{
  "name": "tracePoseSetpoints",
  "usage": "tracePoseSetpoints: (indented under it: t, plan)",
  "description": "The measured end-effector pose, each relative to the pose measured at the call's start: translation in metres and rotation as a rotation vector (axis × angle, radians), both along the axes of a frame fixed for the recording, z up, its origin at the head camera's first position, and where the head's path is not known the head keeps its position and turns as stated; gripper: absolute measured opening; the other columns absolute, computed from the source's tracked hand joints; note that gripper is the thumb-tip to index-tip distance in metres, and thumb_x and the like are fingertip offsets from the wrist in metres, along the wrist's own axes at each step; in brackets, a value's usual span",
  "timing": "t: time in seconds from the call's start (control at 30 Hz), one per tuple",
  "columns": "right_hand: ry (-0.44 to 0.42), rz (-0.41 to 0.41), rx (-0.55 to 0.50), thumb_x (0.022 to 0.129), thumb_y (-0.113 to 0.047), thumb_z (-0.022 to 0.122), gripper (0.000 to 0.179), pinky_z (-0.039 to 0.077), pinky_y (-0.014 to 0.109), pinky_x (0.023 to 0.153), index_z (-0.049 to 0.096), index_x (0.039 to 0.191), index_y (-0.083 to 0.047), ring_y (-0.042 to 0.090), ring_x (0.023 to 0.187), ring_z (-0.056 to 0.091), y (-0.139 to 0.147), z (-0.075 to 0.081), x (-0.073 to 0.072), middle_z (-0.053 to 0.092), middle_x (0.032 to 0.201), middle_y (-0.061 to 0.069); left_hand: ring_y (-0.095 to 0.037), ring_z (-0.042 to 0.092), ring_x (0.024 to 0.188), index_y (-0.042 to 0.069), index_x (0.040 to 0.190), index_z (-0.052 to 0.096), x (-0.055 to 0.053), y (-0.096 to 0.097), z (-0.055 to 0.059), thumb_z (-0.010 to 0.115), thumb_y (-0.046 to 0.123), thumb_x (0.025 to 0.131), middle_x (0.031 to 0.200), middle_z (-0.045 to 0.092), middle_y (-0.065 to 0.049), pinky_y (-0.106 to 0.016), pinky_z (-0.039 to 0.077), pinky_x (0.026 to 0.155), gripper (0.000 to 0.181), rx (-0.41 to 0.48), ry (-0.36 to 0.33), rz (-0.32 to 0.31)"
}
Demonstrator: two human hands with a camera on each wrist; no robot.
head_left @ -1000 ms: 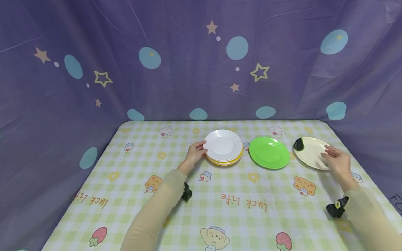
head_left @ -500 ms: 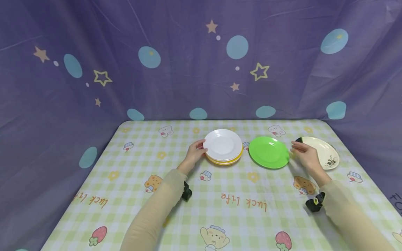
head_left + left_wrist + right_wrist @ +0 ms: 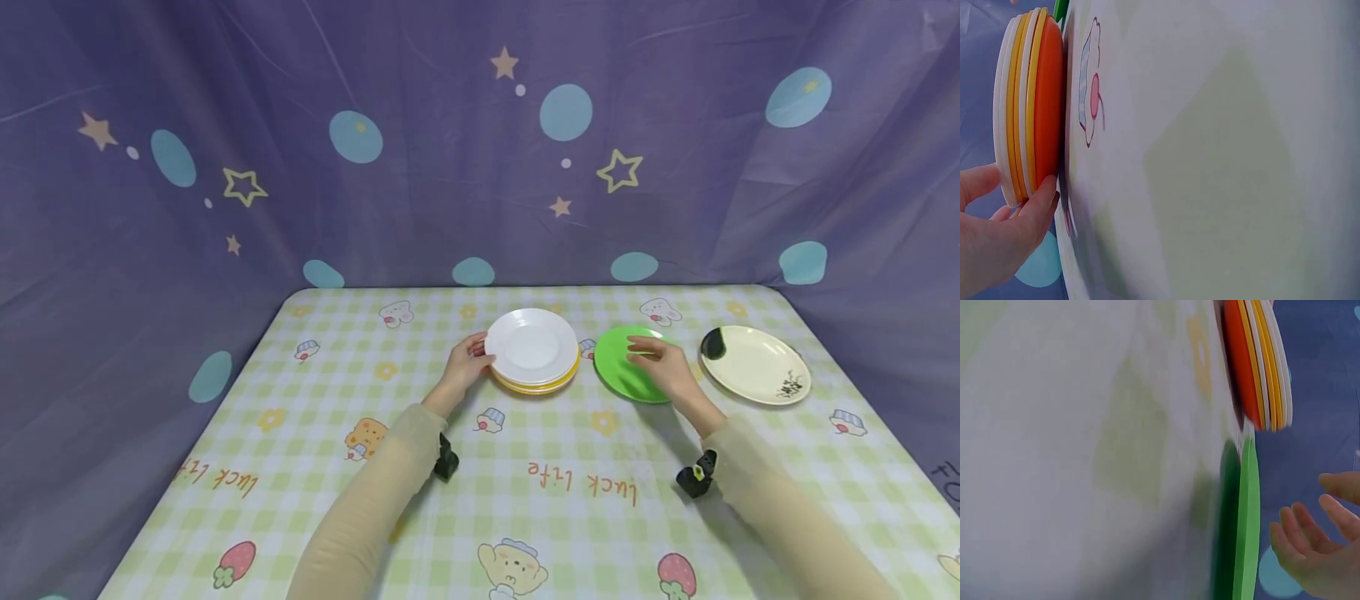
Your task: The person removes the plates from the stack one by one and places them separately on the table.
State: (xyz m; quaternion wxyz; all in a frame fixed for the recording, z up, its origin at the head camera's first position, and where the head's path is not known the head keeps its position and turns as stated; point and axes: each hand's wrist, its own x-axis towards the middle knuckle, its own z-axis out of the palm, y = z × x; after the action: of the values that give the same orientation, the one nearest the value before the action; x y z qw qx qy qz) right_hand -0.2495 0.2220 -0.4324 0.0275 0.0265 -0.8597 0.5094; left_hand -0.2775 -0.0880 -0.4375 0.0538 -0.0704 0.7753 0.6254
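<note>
A stack of several plates (image 3: 531,346), white on top, rests on the table. In the left wrist view its edges (image 3: 1029,106) show white and yellow rims above an orange bottom plate. At the stack's left edge my left hand (image 3: 461,372) grips the rims, thumb and fingers on opposite faces (image 3: 1004,231). My right hand (image 3: 667,371) hovers over the right part of a green plate (image 3: 618,367), holding nothing, its fingers loosely bent and apart (image 3: 1319,540). Further right lies a cream plate (image 3: 753,367) with a dark green patch and a small dark drawing.
The table wears a green-checked cloth (image 3: 300,508) with cartoon prints. A purple curtain (image 3: 420,217) with stars and blue ovals hangs behind it and along the sides. Black wrist devices (image 3: 696,475) sit on both forearms.
My right hand has moved left, from the cream plate's right side across to above the green plate. My left hand stays on the stack, and the plates have kept their places.
</note>
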Motion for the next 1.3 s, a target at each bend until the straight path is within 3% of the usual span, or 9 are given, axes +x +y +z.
tracePoseSetpoints:
  t: [0.2, 0.47, 0.77, 1.0, 1.3]
  plan:
    - [-0.026, 0.035, -0.035, 0.086, -0.009, 0.055, 0.04, 0.047, 0.035, 0.086, 0.048, 0.124, 0.002, 0.036, 0.101, 0.054, -0.023, -0.002, -0.006, 0.055, 0.114, 0.024, -0.022, 0.048, 0.113, 0.004, 0.127, 0.045, -0.001, -0.001, 0.0, 0.058, -0.001, 0.081, 0.123, 0.051, -0.013, -0.028, 0.045, 0.089, 0.049, -0.013, 0.005, -0.002]
    - [-0.056, 0.049, -0.055, 0.085, -0.008, 0.055, 0.04, 0.048, 0.025, 0.079, 0.049, 0.123, 0.002, 0.034, 0.099, 0.055, -0.049, -0.001, -0.013, 0.056, 0.113, 0.021, -0.022, 0.047, 0.113, 0.004, 0.126, 0.046, -0.002, 0.0, -0.001, 0.058, 0.0, 0.081, 0.124, 0.051, -0.013, -0.027, 0.046, 0.088, 0.047, -0.016, 0.005, -0.005]
    - [-0.061, 0.004, -0.094, 0.083, -0.007, 0.056, 0.04, 0.049, 0.017, 0.069, 0.05, 0.122, 0.003, 0.032, 0.096, 0.056, -0.063, -0.002, -0.016, 0.056, 0.114, 0.022, -0.023, 0.047, 0.114, 0.003, 0.127, 0.045, 0.0, 0.0, -0.001, 0.058, 0.0, 0.081, 0.125, 0.05, -0.014, -0.028, 0.046, 0.088, 0.048, -0.008, -0.004, -0.001]
    - [-0.049, -0.013, -0.168, 0.082, -0.004, 0.057, 0.039, 0.049, 0.015, 0.068, 0.051, 0.119, 0.005, 0.029, 0.095, 0.057, -0.07, -0.003, -0.017, 0.054, 0.115, 0.024, -0.023, 0.048, 0.112, 0.004, 0.127, 0.045, 0.001, 0.001, 0.0, 0.058, 0.0, 0.081, 0.124, 0.05, -0.014, -0.027, 0.047, 0.086, 0.048, -0.005, -0.012, 0.004]
    - [-0.067, -0.048, -0.166, 0.081, -0.003, 0.058, 0.039, 0.049, 0.015, 0.069, 0.052, 0.119, 0.003, 0.029, 0.097, 0.055, -0.077, -0.004, -0.021, 0.054, 0.118, 0.021, -0.023, 0.049, 0.111, 0.004, 0.127, 0.045, -0.001, -0.002, -0.002, 0.058, 0.0, 0.081, 0.124, 0.051, -0.013, -0.027, 0.048, 0.083, 0.048, 0.013, -0.012, 0.005]
